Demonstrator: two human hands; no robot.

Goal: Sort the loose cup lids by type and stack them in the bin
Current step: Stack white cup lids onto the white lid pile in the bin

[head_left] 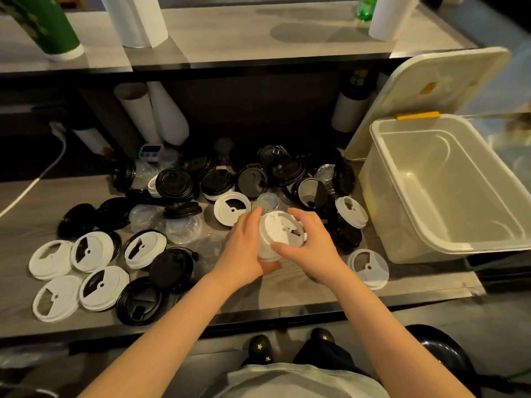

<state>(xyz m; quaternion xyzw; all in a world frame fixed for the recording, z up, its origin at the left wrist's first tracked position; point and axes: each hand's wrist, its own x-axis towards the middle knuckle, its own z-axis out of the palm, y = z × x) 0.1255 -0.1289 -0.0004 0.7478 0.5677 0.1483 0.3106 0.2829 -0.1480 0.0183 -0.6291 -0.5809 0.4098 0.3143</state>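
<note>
Head view: both hands meeting over the middle of the bench point(287, 294); left hand point(244, 248) wrapped around the side and underside of a small stack of white sip lids point(280, 232), fingers closed on it, probably to steady it from below; right hand point(311, 242) clamped over its near rim, thumb across the front edge, likely pressing the top lid down so it nests; stack held just above the bench, well short of the clear plastic bin point(448, 245); bin at the right end, empty, hinged cover point(425, 93) tipped back to leave the mouth free; loose black lids point(175, 182) heaped at the back, clear lids point(184, 229) among them, more white lids point(92, 251) spread flat at the left; sorting judged barely begun.
</note>
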